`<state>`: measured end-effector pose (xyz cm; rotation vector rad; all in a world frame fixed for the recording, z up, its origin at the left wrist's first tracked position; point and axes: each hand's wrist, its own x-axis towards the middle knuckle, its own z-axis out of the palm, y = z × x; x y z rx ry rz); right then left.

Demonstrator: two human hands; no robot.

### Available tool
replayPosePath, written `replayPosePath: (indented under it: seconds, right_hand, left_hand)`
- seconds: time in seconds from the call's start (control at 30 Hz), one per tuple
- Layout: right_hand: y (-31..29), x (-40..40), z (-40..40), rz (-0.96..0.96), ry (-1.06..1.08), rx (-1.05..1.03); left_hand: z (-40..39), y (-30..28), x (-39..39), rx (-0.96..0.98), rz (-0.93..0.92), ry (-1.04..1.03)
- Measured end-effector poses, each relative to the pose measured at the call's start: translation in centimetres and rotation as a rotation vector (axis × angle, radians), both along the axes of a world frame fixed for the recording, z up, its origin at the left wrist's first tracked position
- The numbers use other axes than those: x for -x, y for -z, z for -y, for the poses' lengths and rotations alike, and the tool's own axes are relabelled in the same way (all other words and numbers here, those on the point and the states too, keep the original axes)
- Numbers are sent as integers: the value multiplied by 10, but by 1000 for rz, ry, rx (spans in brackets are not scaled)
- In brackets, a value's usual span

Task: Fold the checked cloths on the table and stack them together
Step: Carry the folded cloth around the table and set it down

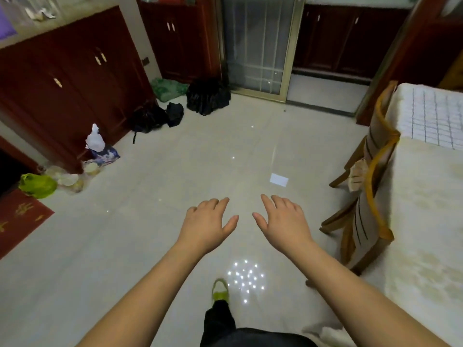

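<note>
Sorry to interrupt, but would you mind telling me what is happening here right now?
A person stands on a tiled floor with both arms stretched out, the left hand and right hand open, palms down, holding nothing. A checked cloth lies on the table at the right edge of the view, beside wooden chairs. Neither hand touches it, so folding has not begun.
</note>
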<state>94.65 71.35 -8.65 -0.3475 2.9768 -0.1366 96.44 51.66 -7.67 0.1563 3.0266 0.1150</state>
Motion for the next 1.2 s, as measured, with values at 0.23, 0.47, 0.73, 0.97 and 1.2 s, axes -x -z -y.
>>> replayPosePath:
  seconds: [0.23, 0.47, 0.73, 0.97, 1.2]
  right_hand:
    - [-2, 112, 12, -19, 157, 29]
    - [-13, 183, -15, -40, 374, 51]
    - [7, 272, -90, -42, 520, 32]
    - [1, 361, -167, -46, 615, 96]
    - [4, 442, -216, -40, 643, 59]
  left_hand:
    - [14, 4, 143, -36, -31, 141]
    - [-19, -2, 257, -14, -8, 386]
    - [-123, 18, 374, 10, -36, 580]
    - [-200, 22, 473, 70, 15, 670]
    - [-262, 14, 556, 42, -8, 739]
